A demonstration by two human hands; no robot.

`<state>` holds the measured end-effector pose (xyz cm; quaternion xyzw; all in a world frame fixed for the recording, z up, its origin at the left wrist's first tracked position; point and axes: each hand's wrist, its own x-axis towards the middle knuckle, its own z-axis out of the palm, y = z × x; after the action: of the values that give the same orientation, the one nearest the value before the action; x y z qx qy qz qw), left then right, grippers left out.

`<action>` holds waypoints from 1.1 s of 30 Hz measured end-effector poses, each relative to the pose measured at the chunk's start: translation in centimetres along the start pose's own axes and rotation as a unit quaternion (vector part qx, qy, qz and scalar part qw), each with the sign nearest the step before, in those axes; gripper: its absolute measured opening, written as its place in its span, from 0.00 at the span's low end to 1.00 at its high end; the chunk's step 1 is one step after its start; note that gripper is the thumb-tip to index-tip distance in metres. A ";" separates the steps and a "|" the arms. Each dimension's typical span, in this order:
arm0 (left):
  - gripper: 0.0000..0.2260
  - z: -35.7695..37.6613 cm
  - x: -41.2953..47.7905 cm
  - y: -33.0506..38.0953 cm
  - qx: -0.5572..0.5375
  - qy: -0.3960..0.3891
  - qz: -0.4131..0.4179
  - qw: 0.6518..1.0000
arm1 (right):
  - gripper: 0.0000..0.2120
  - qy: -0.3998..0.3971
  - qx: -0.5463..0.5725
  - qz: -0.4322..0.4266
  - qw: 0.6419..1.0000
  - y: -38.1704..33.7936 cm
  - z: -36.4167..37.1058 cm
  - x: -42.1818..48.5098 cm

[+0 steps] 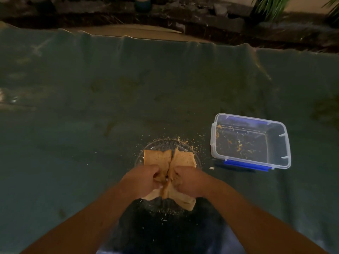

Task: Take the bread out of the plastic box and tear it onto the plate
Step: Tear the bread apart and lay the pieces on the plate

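A tan slice of bread (157, 158) is held over a clear glass plate (161, 143) in the middle of the view. It is split down its middle from the far edge. My left hand (141, 178) grips the left half and my right hand (189, 180) grips the right half, knuckles close together. The plate is mostly hidden under the bread and hands. The clear plastic box (250, 141) with blue clips stands open to the right, holding only crumbs.
A dark green cloth (91, 107) covers the surface. Crumbs (185, 142) lie scattered around the plate and on my dark lap (165, 226). Dark rocks and plants run along the far edge.
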<state>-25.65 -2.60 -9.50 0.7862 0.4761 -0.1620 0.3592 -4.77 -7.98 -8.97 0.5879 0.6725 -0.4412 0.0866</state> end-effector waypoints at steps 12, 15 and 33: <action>0.24 1.9 -1.0 -0.3 0.224 0.122 0.116 0.960 | 0.21 0.202 -0.125 -0.010 0.971 -0.4 3.3 -2.0; 0.26 2.0 -0.4 -0.2 0.207 0.101 0.100 0.968 | 0.24 0.157 -0.160 0.006 0.974 0.3 3.6 -1.4; 0.26 4.5 -2.9 -2.3 0.263 0.174 0.197 0.928 | 0.30 0.119 -0.265 -0.136 0.947 1.9 5.5 -3.4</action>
<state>-28.63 -6.97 -11.80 0.9464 0.3067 -0.0678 0.0753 -4.34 -14.36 -11.02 0.4944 0.8444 -0.1818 0.0977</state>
